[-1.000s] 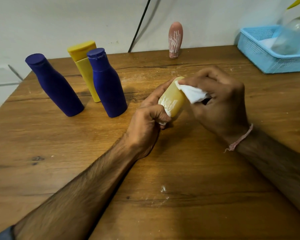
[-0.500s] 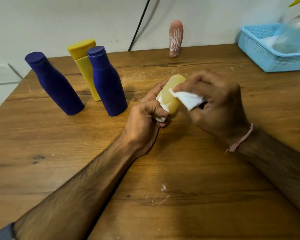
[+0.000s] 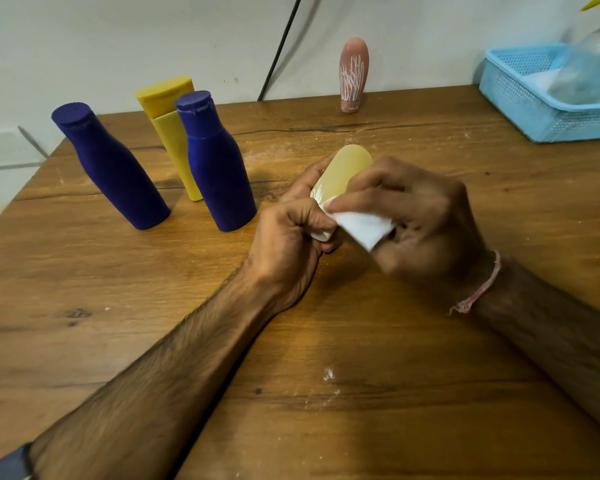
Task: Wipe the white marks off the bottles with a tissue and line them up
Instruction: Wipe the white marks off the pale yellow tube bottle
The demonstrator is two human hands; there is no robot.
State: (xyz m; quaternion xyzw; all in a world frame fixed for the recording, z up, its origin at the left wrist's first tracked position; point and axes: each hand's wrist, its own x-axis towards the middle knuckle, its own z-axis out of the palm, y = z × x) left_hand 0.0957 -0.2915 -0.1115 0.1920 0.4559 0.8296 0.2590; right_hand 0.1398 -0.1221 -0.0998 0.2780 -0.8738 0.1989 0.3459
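While the left hand (image 3: 288, 240) clenches round the lower end of the pale tan plastic bottle (image 3: 343, 171), tilted above the brown wooden table (image 3: 343, 323), firm strokes along its face should lift any marks. The folded white tissue (image 3: 361, 226) presses there, pinched in the right hand's (image 3: 430, 223) curled fingers.

We are looking down on a brown wooden tabletop (image 3: 84, 289) that is showing dark grain, a long crack near its far edge and pale dusty flecks. Behind it a plain off-white wall (image 3: 118, 36) is standing, and a black cable (image 3: 280, 46) is running down it.
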